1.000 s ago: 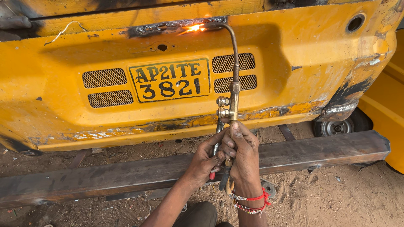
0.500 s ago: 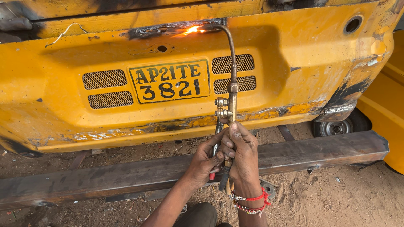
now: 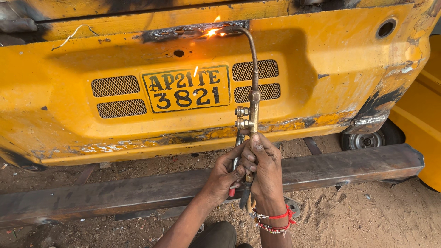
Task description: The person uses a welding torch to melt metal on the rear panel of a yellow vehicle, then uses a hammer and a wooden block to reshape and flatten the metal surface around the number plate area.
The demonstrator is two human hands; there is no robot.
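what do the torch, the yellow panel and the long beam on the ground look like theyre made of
Torch: likely brass, golden and shiny at the valves, duller on the bent neck. Yellow panel: probably painted sheet metal, paint burnt off to bare grey along the seam. Beam: apparently steel, dark and rust-brown, unpainted.

the picture is bright and clear, lit by soft daylight, so the yellow vehicle panel (image 3: 321, 69) shows even colour with only a gentle dark patch around its number plate (image 3: 186, 88). the torch flame (image 3: 212, 31) glows so bright orange-white that it is washed out, and one spark below it is a small streak. the hands and the sandy ground (image 3: 367, 216) look sharp, with dim shade under the steel beam (image 3: 138, 193).
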